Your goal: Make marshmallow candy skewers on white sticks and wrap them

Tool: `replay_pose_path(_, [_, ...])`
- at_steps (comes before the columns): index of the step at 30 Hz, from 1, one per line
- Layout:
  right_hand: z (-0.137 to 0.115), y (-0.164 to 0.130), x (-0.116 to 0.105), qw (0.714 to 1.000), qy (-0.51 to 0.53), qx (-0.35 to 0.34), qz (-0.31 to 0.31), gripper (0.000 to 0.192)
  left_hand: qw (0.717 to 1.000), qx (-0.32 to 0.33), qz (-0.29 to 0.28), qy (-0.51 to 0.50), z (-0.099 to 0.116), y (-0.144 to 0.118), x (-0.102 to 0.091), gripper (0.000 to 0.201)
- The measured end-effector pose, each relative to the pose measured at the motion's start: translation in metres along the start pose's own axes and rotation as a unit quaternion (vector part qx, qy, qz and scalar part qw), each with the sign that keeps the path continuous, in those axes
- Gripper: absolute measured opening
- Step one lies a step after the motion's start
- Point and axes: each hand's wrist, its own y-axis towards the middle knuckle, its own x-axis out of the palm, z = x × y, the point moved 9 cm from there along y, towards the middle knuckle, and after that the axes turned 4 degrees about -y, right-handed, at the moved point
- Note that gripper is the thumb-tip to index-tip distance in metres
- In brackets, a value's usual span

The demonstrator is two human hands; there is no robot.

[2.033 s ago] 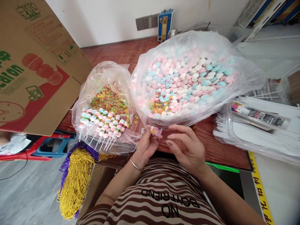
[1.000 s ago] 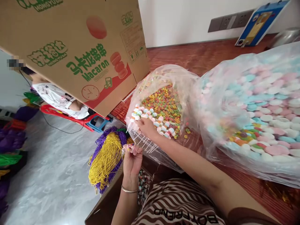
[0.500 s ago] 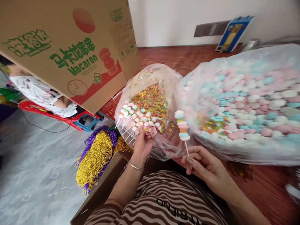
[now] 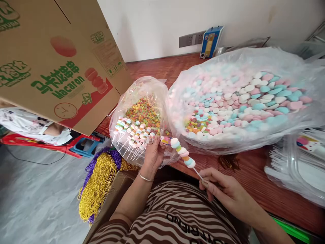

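My right hand (image 4: 220,186) pinches the white stick of a marshmallow skewer (image 4: 183,153), strung with pink, white, blue, green and orange pieces. The skewer leans left, its tip close to a small clear printed wrapper (image 4: 166,140). That wrapper is gripped by my left hand (image 4: 153,152), with thumb and fingers closed. Just left of this hand, several finished skewers (image 4: 138,135) lie on a clear bag (image 4: 117,112) of ring-shaped candies (image 4: 144,110). A large clear bag (image 4: 175,81) with pastel marshmallows (image 4: 236,98) lies to the right.
A big cardboard box (image 4: 73,74) stands at the left. Gold and purple bead strands (image 4: 99,189) hang beside an open carton (image 4: 111,198). Clear wrappers (image 4: 294,169) lie on the wooden table (image 4: 250,169) at right. A blue device (image 4: 212,42) stands by the wall. Someone's sleeve (image 4: 33,125) shows far left.
The skewer has tilted from nearly upright to leaning left, and its tip has come near the wrapper in my left hand. The camera view has shifted to the right.
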Motion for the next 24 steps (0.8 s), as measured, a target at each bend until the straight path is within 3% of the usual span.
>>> replay_pose_path(8, [-0.017, -0.015, -0.024, 0.981, -0.165, -0.069, 0.073, 0.019, 0.995, 0.046, -0.001, 0.084, 0.018, -0.003, 0.003, 0.047])
replay_pose_path(14, [-0.03, -0.03, -0.035, 0.926, -0.296, -0.158, 0.173, 0.018, 0.981, 0.106, 0.001, 0.161, 0.029, -0.003, 0.003, 0.045])
replay_pose_path(20, [-0.046, -0.04, -0.034, 0.853, -0.409, -0.218, 0.238, 0.019, 0.941, 0.17, 0.004, 0.294, 0.041, -0.008, -0.002, 0.035])
replay_pose_path(24, [-0.052, -0.042, -0.037, 0.846, -0.414, -0.223, 0.252, 0.019, 0.946, 0.175, 0.02, 0.271, 0.042, -0.006, -0.005, 0.035])
